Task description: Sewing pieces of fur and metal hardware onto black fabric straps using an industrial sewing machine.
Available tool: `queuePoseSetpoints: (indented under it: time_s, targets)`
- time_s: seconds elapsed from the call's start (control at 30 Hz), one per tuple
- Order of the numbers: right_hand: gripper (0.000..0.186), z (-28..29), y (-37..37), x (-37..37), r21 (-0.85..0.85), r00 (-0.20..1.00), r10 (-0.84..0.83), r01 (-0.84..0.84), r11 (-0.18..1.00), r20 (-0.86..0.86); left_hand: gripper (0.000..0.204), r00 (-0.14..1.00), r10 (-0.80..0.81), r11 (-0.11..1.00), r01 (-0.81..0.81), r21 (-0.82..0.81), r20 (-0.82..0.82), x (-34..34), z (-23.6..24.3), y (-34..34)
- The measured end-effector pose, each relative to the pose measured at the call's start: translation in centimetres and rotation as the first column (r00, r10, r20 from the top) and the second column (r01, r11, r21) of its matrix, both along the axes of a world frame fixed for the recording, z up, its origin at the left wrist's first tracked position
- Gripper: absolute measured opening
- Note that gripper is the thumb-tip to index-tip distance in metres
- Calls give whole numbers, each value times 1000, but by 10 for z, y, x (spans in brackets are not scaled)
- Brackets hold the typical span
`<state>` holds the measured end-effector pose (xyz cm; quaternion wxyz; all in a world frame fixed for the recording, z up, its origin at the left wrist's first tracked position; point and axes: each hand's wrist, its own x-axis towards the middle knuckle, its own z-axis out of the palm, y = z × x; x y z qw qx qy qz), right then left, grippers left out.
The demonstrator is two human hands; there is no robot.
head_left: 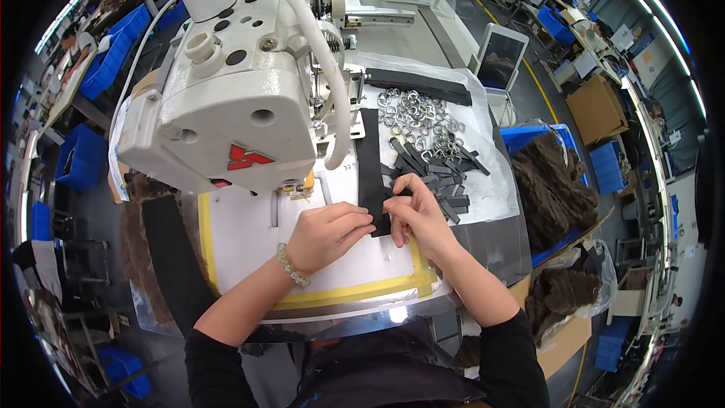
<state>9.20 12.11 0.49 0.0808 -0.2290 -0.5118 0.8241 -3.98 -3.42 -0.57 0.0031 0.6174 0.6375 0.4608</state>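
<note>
A long black fabric strip [369, 153] lies lengthwise on the white work surface, just right of the sewing machine's head. Its near end is between my two hands. My left hand [331, 236], with a beaded bracelet at the wrist, has its fingers pressed together on the strip's left edge. At the right edge my right hand [417, 219] is closed, thumb and fingertips pinching at the strip. Whether a smaller piece is also in that pinch is hidden. Beyond my right hand lie several short black strips [445, 181] and a heap of silver metal rings [411, 115].
The white sewing machine [226, 113] rises close on my left. Yellow tape [355, 285] borders the white surface. Another black band [423, 86] lies behind the rings, and a tablet [501, 59] stands beyond. Brown furry pieces [551, 181] fill a blue bin [572, 143] at right.
</note>
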Motion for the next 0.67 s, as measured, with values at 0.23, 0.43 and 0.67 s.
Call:
queuePoseSetpoints:
  time_s: [0.23, 0.43, 0.67]
  targets:
    - [34, -2, 0, 0, 12, 999, 31, -31, 999, -9, 13, 1000, 23, 1000, -23, 20, 0, -1, -3, 1]
    - [38, -1, 0, 1, 1, 999, 37, -37, 999, 2, 14, 1000, 16, 1000, -16, 17, 11, 0, -2, 1]
    - [40, -2, 0, 0, 13, 999, 44, -44, 999, 9, 11, 999, 9, 998, -12, -67, -41, -2, 0, -1]
